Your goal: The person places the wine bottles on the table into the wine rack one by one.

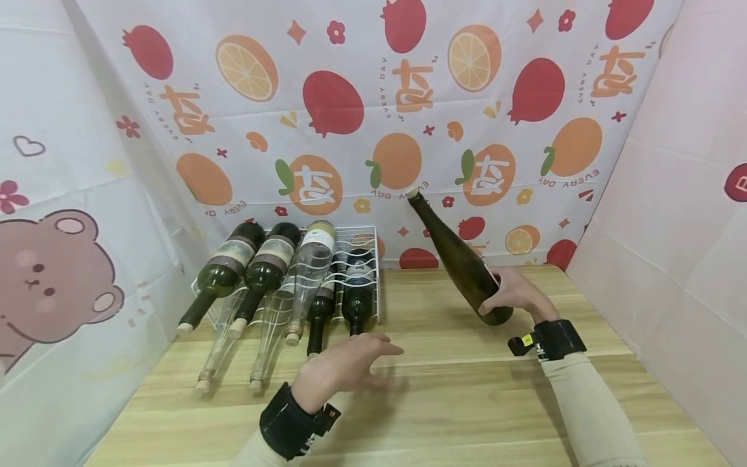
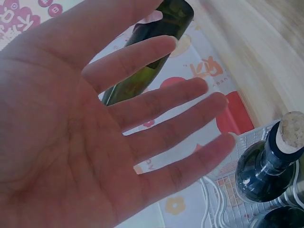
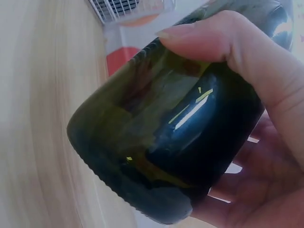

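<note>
My right hand grips a dark green wine bottle around its lower end. The bottle slants, its corked neck pointing up and to the left. In the right wrist view the thumb lies across the glass, with the other fingers behind it. My left hand holds nothing. Its fingers are spread in the left wrist view, palm toward the camera. It hovers in front of a white wire rack, near the neck of a dark corked bottle at the rack's right end.
On the rack's top level lie two dark green bottles and a clear bottle with a white label. Clear corked bottles and dark ones fill the level below. Printed cloth encloses the wooden table at back and sides.
</note>
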Tool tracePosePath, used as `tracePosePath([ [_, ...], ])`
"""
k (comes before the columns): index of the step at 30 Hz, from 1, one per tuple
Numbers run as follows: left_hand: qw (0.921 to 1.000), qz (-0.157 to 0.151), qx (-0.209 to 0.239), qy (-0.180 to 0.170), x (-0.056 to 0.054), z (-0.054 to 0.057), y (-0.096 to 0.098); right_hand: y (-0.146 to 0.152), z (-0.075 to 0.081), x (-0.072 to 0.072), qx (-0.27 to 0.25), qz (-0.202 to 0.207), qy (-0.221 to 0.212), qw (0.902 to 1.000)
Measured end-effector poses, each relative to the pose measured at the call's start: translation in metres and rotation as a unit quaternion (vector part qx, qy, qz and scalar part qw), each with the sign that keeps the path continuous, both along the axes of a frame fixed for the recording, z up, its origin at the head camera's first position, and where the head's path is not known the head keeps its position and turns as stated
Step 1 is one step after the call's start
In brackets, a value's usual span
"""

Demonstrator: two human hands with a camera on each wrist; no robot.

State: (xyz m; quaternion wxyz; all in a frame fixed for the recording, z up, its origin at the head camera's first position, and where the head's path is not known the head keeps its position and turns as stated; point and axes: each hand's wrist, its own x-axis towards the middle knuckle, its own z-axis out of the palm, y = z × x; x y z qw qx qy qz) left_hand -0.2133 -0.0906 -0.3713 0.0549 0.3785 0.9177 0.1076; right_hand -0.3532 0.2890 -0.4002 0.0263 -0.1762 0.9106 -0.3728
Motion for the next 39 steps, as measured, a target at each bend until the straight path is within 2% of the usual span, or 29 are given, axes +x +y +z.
tracePosePath([
  [5,0.9998,-0.003,0.017,0.012,-0.001,0.001,0.001,-0.005,0.001,0.009,0.009,0.034,0.008,0.9994],
  [8,0.9988,-0.006,0.035,0.033,-0.003,0.002,0.001,-0.007,0.003,0.012,0.031,0.077,0.012,0.9965],
  [12,0.9939,-0.018,0.054,0.094,-0.005,0.002,0.001,-0.011,0.008,0.015,0.066,0.164,0.009,0.9841],
  [16,0.9867,-0.027,0.069,0.144,-0.006,0.003,0.002,-0.017,0.013,0.017,0.095,0.224,0.006,0.97],
  [20,0.9801,-0.033,0.09,0.174,-0.006,0.003,0.003,-0.022,0.015,0.019,0.127,0.238,0.006,0.9629],
  [24,0.9684,-0.045,0.124,0.212,-0.006,0.003,0.005,-0.026,0.015,0.022,0.154,0.234,-0.017,0.9598],
  [27,0.9574,-0.04,0.135,0.252,-0.008,0.002,0.006,-0.029,0.018,0.022,0.173,0.231,-0.038,0.9568],
  [29,0.9542,-0.028,0.129,0.268,-0.009,0.001,0.006,-0.033,0.02,0.022,0.184,0.229,-0.05,0.9544],
  [32,0.9576,-0.004,0.104,0.269,-0.01,-0.002,0.006,-0.038,0.024,0.022,0.21,0.232,-0.061,0.948],
  [39,0.9765,0.046,0.023,0.209,-0.012,-0.011,0.007,-0.049,0.027,0.019,0.251,0.243,-0.1,0.9316],
])
